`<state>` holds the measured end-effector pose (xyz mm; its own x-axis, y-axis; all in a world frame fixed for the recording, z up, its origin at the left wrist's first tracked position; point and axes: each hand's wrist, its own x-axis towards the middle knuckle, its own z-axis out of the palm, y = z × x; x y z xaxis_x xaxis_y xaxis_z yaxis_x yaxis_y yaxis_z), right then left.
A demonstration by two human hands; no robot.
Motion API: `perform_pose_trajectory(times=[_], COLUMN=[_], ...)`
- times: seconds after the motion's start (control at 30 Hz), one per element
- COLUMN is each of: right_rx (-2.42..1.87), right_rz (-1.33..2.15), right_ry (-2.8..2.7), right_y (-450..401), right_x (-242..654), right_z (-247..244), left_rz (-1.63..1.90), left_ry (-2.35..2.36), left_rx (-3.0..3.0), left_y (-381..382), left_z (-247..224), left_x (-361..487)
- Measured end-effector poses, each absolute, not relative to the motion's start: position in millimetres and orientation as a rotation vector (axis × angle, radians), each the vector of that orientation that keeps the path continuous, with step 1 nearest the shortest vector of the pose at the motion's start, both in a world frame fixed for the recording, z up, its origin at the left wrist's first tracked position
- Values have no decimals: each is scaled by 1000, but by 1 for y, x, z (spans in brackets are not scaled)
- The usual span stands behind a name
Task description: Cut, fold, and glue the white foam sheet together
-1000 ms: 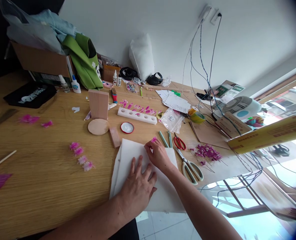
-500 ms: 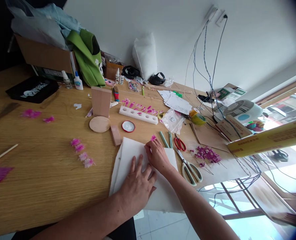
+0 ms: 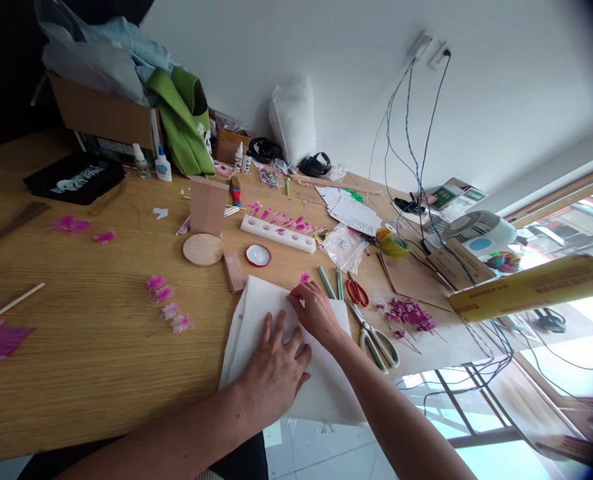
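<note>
Left hand (image 3: 275, 370) lies flat, fingers spread, palm down on the white sheet (image 3: 256, 310), which rests at the near edge of the table (image 3: 86, 373) and overhangs it slightly. Right hand (image 3: 316, 312) rests on the sheet's far edge with fingers curled, the fingertips pinching a small pink flower piece (image 3: 305, 277) that sits just past that edge. Large scissors (image 3: 376, 337) lie just beside the sheet toward the table's right edge; a row of pink tufts (image 3: 169, 303) lies on the sheet's other side.
</note>
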<state>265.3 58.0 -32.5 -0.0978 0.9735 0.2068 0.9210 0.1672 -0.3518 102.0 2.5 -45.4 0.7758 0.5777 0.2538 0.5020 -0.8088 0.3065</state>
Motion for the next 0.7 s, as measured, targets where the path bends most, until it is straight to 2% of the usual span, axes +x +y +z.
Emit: perform_pose_trajectory(times=[0.4,0.7], right_rx=[-1839,-1783], right_rz=[479,543], right_ry=[-1729,-1663], right_y=[54,56], right_x=[282,276], right_z=[-19,-19], left_rz=[470,456], left_ry=[823,869], left_rx=[2778,2789], left_y=[1,3], left_z=[-33,-38], left_x=[97,96])
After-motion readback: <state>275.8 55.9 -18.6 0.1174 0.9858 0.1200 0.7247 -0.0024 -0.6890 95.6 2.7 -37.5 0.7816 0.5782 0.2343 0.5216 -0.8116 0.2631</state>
